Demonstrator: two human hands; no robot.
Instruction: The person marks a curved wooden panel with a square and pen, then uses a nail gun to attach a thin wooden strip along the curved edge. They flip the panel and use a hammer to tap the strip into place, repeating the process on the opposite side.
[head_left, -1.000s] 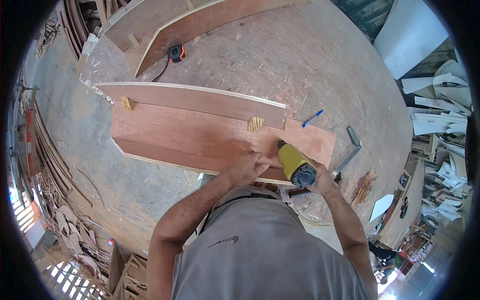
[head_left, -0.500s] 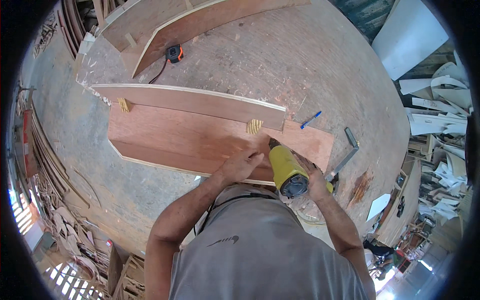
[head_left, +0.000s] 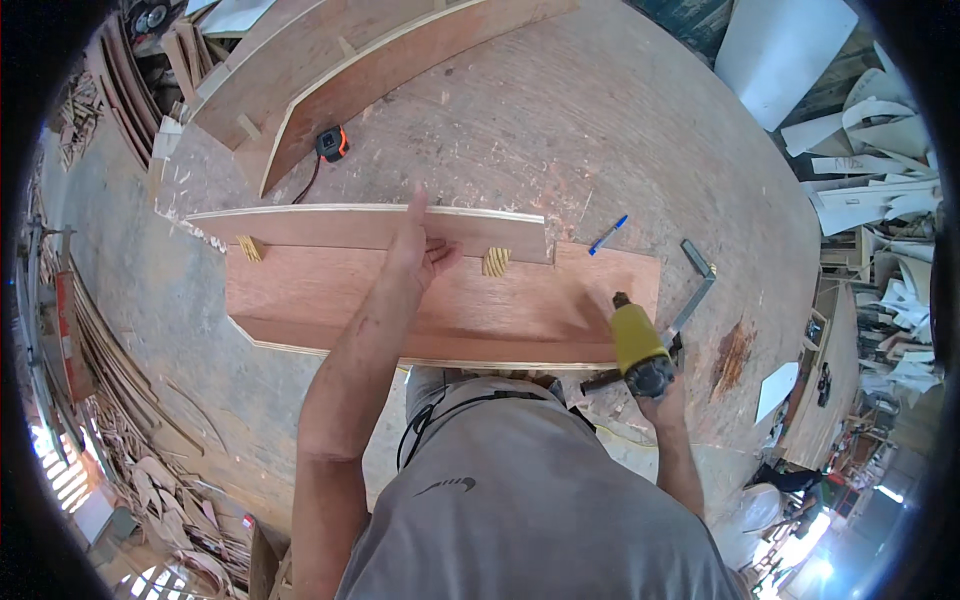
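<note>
**Left hand on upright strip, right hand on yellow power tool**

Left hand [head_left: 415,245] reaches forward, fingers extended and pressed against the upright plywood strip [head_left: 370,228]; thumb side wraps the face near its top edge. Strip stands on edge along the far side of the flat plywood panel [head_left: 440,310], which lies on the round worktable [head_left: 600,120].

Right hand [head_left: 665,400] is closed around the yellow power tool [head_left: 638,345], nose down on the panel's right end.

Two wooden blocks [head_left: 496,262] sit at the strip's base. Blue pen [head_left: 607,235], metal square [head_left: 697,290] right of panel. Tape measure [head_left: 331,143] further back, well apart.
</note>
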